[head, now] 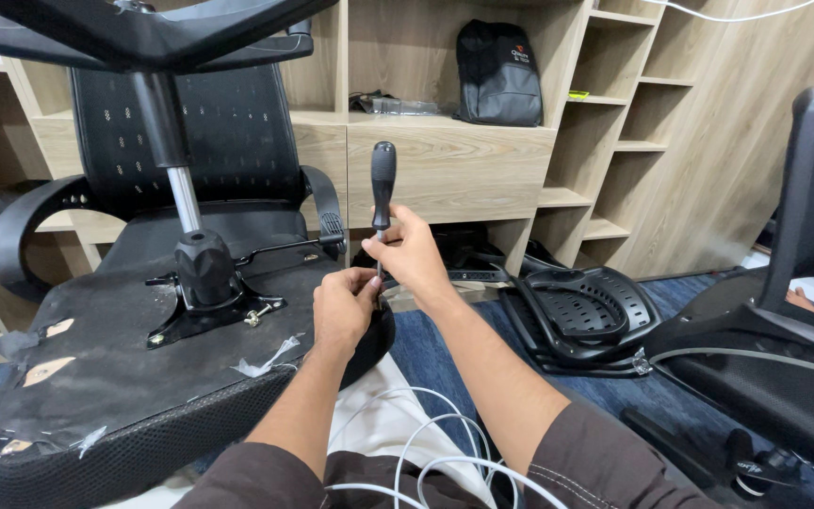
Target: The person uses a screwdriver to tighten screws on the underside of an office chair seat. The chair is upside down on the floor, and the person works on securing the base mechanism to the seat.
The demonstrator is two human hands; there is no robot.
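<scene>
I hold a screwdriver (382, 188) upright over the right edge of the upturned seat (115, 368), its black handle up and its thin shaft running down between my two hands. My right hand (414, 256) is closed around the shaft just under the handle, fingers wrapped from the right side. My left hand (343, 306) sits just below and to the left of it, curled in a narrow pinch at the lower end of the shaft; the tip itself is hidden behind my fingers, so I cannot tell what it meets.

The seat lies bottom-up in front of me, its black underside patched with bits of tape. A black bracket (209, 306) is fixed near its middle, with a bolt (256, 316) lying by its right corner. From the bracket a gas cylinder (176, 165) rises at a tilt to the chair base (143, 33) spread across the top of the view. A lever (289, 248) runs from the bracket toward my hands.

Behind the seat stands a mesh chair (200, 132) with curved armrests. White cables (426, 452) loop over my lap. To the right, on the blue carpet (445, 349), lies a black plastic seat shell (581, 316). A black backpack (498, 73) rests on the wooden shelf (449, 155) behind.
</scene>
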